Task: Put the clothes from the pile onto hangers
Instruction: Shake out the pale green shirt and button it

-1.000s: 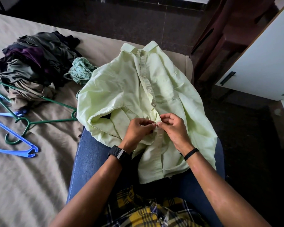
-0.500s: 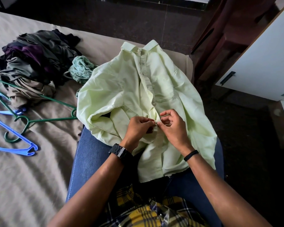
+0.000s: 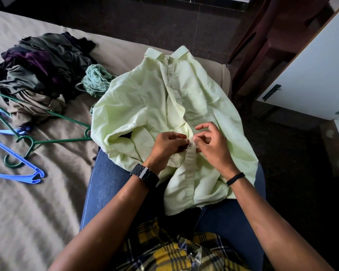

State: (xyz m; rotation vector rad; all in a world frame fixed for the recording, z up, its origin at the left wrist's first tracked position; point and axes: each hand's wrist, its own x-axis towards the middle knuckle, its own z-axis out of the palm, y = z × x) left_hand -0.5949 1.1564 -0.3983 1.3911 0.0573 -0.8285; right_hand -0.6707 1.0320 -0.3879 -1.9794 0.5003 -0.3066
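A person seated at the bed's edge pinches the button strip of a pale green shirt (image 3: 149, 98) spread over the lap, left hand (image 3: 167, 147) and right hand (image 3: 213, 147) both gripping fabric near a button. The clothes pile (image 3: 41, 75) and hangers (image 3: 27, 145) lie on the bed; seemingly nothing is hung yet.

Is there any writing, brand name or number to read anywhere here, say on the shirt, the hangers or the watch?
None can be read.
Light green shirt: no label or print shows.
Blue hanger and green hanger: no marking to make out.
Black watch: face not readable.
Teal cloth: leaf pattern only, no words.
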